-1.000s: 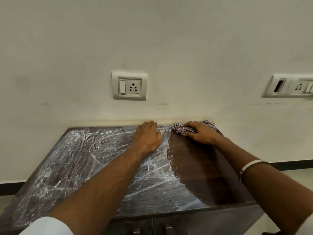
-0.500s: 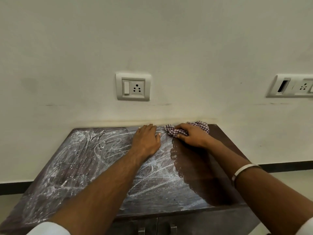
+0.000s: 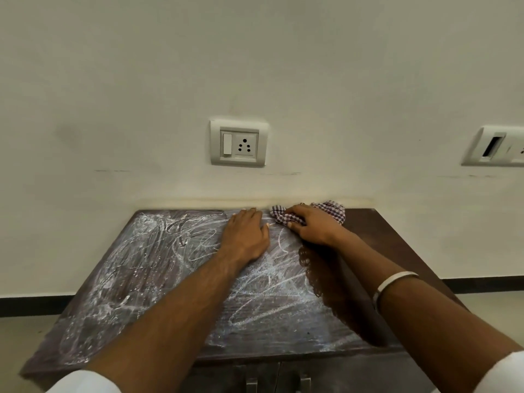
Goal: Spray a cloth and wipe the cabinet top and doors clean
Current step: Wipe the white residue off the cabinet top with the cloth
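A dark brown cabinet top is covered with white chalky scribbles over its left and middle parts, while its right strip looks clean and dark. A bunched purple-and-white checked cloth lies at the back edge against the wall. My right hand presses down on the cloth with fingers curled over it. Flat on the top just left of the cloth rests my left hand, fingers straight and together. The tops of the cabinet doors with two metal handles show at the bottom edge.
A white wall rises right behind the cabinet, with a socket plate above its middle and a second switch plate at the right. A black skirting strip runs along the floor on both sides.
My right hand has slid the cloth a little leftward along the back edge, closer to my left hand. The left hand has stayed flat in place.
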Motion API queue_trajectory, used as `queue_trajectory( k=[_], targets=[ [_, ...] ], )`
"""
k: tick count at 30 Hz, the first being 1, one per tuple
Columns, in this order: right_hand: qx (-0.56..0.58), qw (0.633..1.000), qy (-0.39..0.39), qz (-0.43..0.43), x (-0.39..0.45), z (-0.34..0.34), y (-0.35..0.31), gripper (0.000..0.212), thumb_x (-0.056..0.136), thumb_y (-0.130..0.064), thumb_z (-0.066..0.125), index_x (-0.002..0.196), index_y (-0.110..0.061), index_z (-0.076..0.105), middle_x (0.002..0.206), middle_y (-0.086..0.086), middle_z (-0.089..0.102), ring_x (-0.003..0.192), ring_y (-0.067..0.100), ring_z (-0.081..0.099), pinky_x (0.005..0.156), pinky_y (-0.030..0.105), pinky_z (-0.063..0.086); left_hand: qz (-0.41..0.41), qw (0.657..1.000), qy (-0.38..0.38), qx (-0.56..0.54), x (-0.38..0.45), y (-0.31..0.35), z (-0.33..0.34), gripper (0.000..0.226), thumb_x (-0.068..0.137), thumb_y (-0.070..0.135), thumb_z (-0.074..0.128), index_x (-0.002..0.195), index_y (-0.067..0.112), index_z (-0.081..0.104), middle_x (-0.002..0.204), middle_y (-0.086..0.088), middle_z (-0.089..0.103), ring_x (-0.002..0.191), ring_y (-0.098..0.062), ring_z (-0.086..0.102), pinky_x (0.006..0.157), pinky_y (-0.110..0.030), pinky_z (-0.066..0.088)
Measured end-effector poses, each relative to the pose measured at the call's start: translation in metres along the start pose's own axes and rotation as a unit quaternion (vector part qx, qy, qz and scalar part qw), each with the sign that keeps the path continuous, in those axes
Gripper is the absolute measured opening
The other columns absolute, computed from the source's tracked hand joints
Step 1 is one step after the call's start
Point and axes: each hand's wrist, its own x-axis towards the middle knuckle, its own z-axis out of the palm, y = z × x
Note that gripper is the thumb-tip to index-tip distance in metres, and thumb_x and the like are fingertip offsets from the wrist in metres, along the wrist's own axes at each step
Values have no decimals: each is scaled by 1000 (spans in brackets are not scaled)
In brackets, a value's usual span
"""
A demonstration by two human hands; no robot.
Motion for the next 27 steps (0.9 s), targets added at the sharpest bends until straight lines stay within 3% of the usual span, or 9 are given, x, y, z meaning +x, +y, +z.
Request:
queue_trajectory(
  k=[5, 11, 19, 27],
  targets=[
    [4, 1000, -4, 8, -8, -7, 14, 45, 96, -35, 52, 138, -23, 47, 141, 6, 50, 127, 24, 47, 106, 34, 35, 4, 1000, 5, -4, -1, 0, -2, 56, 104, 39, 25, 152, 13, 22, 160, -9, 20, 148, -25, 16, 122, -41, 10],
    [-12, 1000, 11, 22, 6, -3, -1, 43, 96, -33, 50, 138, -23, 47, 143, 4, 49, 127, 26, 47, 107, 38, 38, -2, 1000, 5, 0, -4, -4, 0, 56, 103, 40, 26, 152, 13, 22, 160, -9, 21, 148, -25, 17, 122, -42, 11],
    [18, 999, -3, -38, -19, 3, -12, 42, 96, -33, 53, 137, -23, 49, 140, 2, 51, 127, 21, 47, 106, 32, 35, -6, 1000, 9, 2, -7, -7, -1, 56, 103, 41, 27, 152, 13, 24, 160, -8, 23, 147, -24, 19, 122, -43, 12],
    [4, 1000, 6, 15, -11, -2, -11, 46, 97, -32, 51, 141, -21, 45, 144, 5, 47, 130, 25, 44, 110, 36, 34, 0, 1000, 12, -5, -20, -4, -2, 55, 103, 40, 26, 151, 14, 25, 159, -9, 24, 147, -24, 20, 122, -43, 12]
  ],
)
